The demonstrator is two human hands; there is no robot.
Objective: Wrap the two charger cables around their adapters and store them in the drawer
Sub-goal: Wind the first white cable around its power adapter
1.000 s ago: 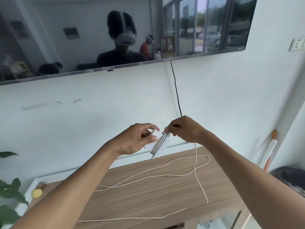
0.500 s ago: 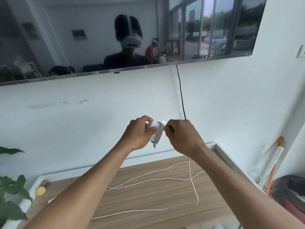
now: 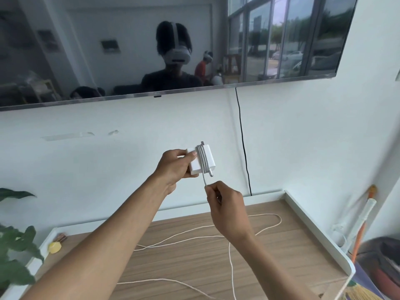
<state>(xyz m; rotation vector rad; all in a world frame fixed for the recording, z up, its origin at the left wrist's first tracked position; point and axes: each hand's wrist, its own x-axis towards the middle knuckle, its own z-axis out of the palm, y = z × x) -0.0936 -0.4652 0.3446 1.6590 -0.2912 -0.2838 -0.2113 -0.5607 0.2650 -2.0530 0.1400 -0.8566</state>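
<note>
In the head view, the left hand [image 3: 173, 167] holds the white adapter [image 3: 211, 159] up in front of the wall, fingers curled round 1 end. The cable [image 3: 203, 161] is wound round it. Just below, the right hand [image 3: 227, 204] pinches the cable's free strand; the slack trails over the wooden surface [image 3: 292, 252].
</note>
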